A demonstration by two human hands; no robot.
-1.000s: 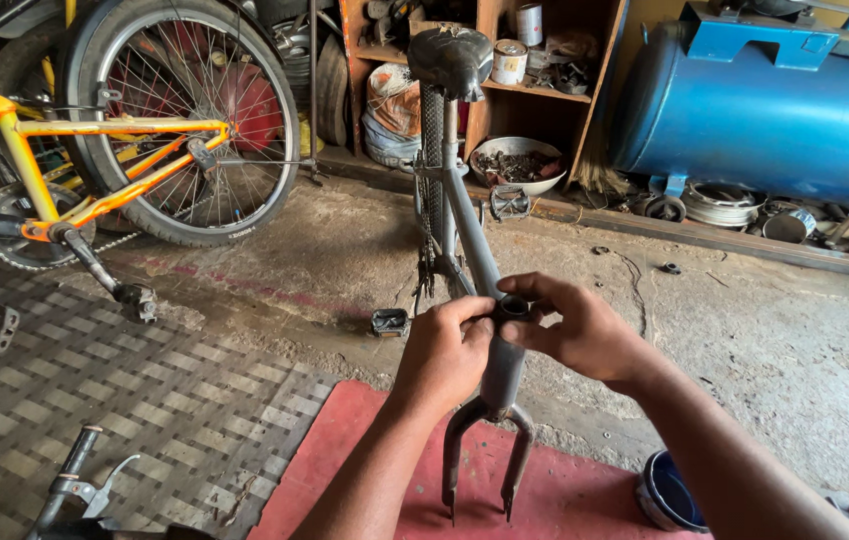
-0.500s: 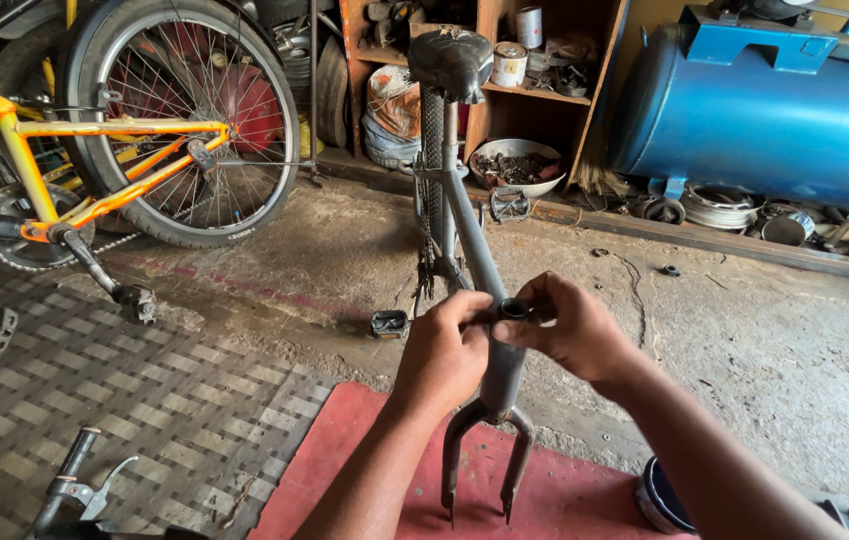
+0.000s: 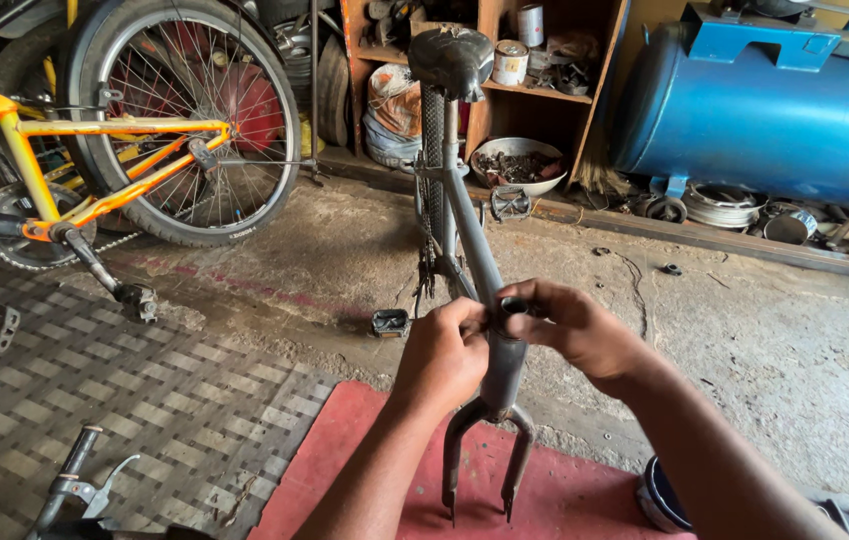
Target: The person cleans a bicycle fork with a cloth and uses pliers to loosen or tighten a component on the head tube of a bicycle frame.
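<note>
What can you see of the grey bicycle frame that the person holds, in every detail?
The grey metal bicycle frame stands upright in front of the person, its paint dull and worn. Its bare front fork has no wheel, and the two tips rest on a red mat. A black saddle sits at the far end, above a rear tyre. The left hand and right hand both grip the open head tube at its top.

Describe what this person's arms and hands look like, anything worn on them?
Both forearms are bare, with no sleeves in view. The left hand and right hand wear no gloves. No watch, ring or wristband is visible on either. The hands look a little grimy, though that is hard to confirm.
</note>
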